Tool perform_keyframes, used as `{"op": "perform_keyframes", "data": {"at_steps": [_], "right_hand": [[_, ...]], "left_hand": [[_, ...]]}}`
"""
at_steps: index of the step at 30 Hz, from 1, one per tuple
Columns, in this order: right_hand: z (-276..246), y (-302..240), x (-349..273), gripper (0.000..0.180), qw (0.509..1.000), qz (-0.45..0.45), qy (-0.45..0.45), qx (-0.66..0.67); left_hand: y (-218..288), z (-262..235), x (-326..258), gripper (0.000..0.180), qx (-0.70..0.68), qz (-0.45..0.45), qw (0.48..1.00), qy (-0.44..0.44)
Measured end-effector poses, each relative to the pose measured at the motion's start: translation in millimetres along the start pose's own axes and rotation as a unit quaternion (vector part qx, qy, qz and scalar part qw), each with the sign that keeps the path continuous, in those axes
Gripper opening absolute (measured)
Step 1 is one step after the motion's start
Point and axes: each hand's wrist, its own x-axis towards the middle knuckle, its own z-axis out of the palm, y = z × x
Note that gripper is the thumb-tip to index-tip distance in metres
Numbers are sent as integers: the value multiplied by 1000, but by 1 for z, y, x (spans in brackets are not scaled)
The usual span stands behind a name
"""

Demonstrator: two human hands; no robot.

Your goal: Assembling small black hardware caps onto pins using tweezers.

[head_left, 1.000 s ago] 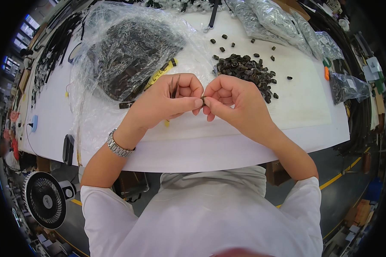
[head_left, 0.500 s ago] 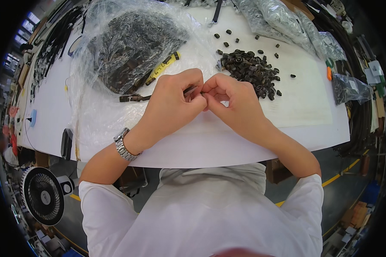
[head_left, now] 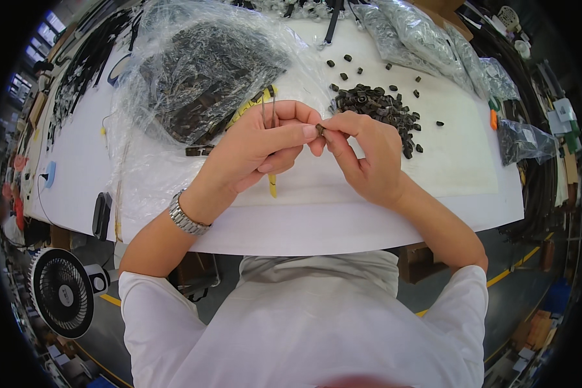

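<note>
My left hand [head_left: 265, 145] and my right hand [head_left: 368, 158] meet over the middle of the table. Between their fingertips is a small dark ring-like piece [head_left: 320, 130], pinched from both sides. A tweezer-like tool [head_left: 273, 184] also passes through my left hand, its two thin metal prongs above the fingers and a yellow end below the palm. Just beyond my right hand lies a heap of small dark loops [head_left: 375, 107], several of them scattered around it. Left of my left wrist a dark, short-segmented piece [head_left: 196, 151] is partly hidden.
A large clear plastic bag [head_left: 207, 77] of dark parts covers the left of the white table [head_left: 284, 226], with a yellow marked strip [head_left: 242, 111] at its edge. More filled bags [head_left: 420, 39] lie at the far right. A fan [head_left: 63, 294] stands at the lower left.
My left hand has turned, uncovering the prongs and yellow end of the tool. The pinched piece now shows between the fingertips, slightly farther right. The view has shifted a little.
</note>
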Motion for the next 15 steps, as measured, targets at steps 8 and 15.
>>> {"op": "perform_keyframes", "data": {"at_steps": [8,15], "right_hand": [[14,-6,-4,15,923,264,23,280],[7,-24,8,15,968,211,-27,134]], "left_hand": [[4,17,-4,16,160,87,975,126],[3,21,-12,10,464,204,838,203]]}}
